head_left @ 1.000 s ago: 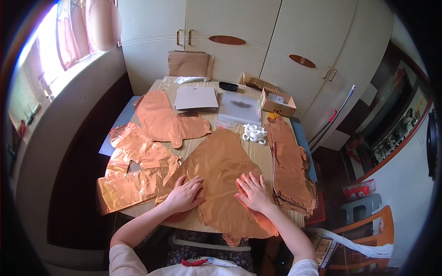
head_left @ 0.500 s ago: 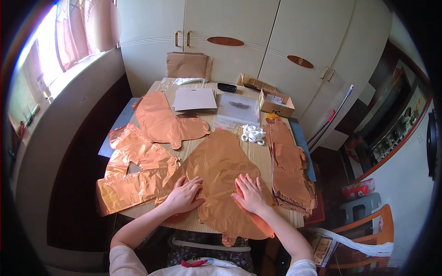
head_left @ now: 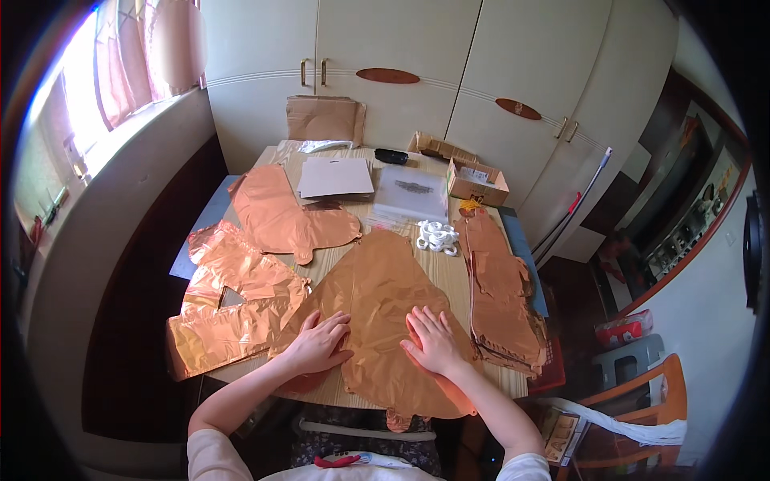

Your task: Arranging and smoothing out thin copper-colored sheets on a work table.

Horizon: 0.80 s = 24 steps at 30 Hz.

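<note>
head view: right grip (head_left: 433, 343) hides some copper foil (head_left: 383, 301).

The central copper sheet (head_left: 387, 329) (right edge) is partly hidden.

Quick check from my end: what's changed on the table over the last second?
The right hand has slid slightly left, its fingers closer together, and the near right corner of the middle foil piece has shifted slightly left too. Nothing was taken hold of or let go. The left hand stays resting on the foil; the white rings and other foil pieces stay put.
</note>
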Tool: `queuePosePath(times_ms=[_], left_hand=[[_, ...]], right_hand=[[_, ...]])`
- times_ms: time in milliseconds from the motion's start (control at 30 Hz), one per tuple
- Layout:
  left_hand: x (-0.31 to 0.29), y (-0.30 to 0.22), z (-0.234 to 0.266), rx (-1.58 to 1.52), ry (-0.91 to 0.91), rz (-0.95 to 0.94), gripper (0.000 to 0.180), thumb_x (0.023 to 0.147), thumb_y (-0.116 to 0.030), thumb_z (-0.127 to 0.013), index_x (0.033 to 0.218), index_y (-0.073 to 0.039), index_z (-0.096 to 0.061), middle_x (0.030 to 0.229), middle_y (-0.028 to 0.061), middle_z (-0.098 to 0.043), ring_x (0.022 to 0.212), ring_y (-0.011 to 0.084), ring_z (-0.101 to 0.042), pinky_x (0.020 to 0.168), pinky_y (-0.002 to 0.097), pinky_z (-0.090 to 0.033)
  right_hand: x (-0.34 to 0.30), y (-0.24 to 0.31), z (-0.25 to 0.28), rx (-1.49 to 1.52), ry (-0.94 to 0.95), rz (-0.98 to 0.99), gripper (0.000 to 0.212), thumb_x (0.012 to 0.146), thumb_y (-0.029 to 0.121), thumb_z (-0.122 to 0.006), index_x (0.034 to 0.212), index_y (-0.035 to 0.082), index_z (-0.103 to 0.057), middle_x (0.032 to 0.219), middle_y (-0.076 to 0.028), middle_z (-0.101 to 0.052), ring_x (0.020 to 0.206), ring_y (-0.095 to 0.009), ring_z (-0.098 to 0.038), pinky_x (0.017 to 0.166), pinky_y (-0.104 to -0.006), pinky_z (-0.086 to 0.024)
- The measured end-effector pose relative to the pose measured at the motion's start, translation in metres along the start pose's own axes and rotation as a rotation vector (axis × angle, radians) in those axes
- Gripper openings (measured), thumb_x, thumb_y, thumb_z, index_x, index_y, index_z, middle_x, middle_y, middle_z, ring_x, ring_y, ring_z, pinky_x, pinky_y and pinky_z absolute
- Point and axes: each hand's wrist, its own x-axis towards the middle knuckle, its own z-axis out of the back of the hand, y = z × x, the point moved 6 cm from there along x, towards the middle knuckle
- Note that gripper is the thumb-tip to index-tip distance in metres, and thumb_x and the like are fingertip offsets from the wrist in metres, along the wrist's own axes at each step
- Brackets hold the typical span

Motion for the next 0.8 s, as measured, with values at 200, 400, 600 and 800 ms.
queuePosePath(times_ms=[200, 400, 600, 800], left_hand=[[0.045, 0.028, 0.003, 0.015, 0.088, 0.119, 0.042, 0.085, -0.036, -0.062, 0.113, -0.005, -0.056, 0.119, 0.0111, -0.059, 0.116, 0.0275, -0.053, 0.095, 0.0464, -0.04], [0.097, 0.086, -0.009, 0.165, -0.126, 0.191, 0.029, 0.088, -0.028, -0.053, 0.111, -0.011, -0.06, 0.116, 0.0056, -0.061, 0.112, 0.025, -0.054, 0.089, 0.0431, -0.041], [0.116, 0.1, -0.019, 0.054, -0.134, 0.201, 0.027, 0.09, -0.021, -0.047, 0.113, -0.012, -0.059, 0.118, 0.0032, -0.061, 0.114, 0.0233, -0.055, 0.091, 0.0417, -0.038], [0.118, 0.106, -0.024, -0.076, -0.101, 0.29, 0.036, 0.09, -0.026, -0.049, 0.123, -0.01, -0.052, 0.118, 0.0101, -0.06, 0.116, 0.0264, -0.053, 0.093, 0.0439, -0.037]], right_hand=[[-0.003, -0.001, 0.004, -0.029, -0.024, 0.003, 0.064, 0.09, 0.047, -0.055, 0.138, 0.006, -0.045, 0.146, -0.015, -0.043, 0.137, -0.034, -0.036, 0.113, -0.0545, -0.021], [0.001, -0.001, -0.002, -0.045, 0.002, 0.013, 0.063, 0.091, 0.048, -0.052, 0.14, 0.009, -0.044, 0.148, -0.011, -0.04, 0.139, -0.031, -0.033, 0.115, -0.0524, -0.019], [-0.001, -0.001, 0.0, -0.05, 0.006, 0.022, 0.063, 0.091, 0.048, -0.052, 0.14, 0.01, -0.044, 0.148, -0.01, -0.04, 0.139, -0.032, -0.033, 0.114, -0.0518, -0.021], [-0.002, 0.0, 0.001, -0.033, 0.018, 0.03, 0.062, 0.091, 0.048, -0.052, 0.14, 0.011, -0.044, 0.148, -0.01, -0.04, 0.139, -0.033, -0.033, 0.114, -0.0519, -0.022]])
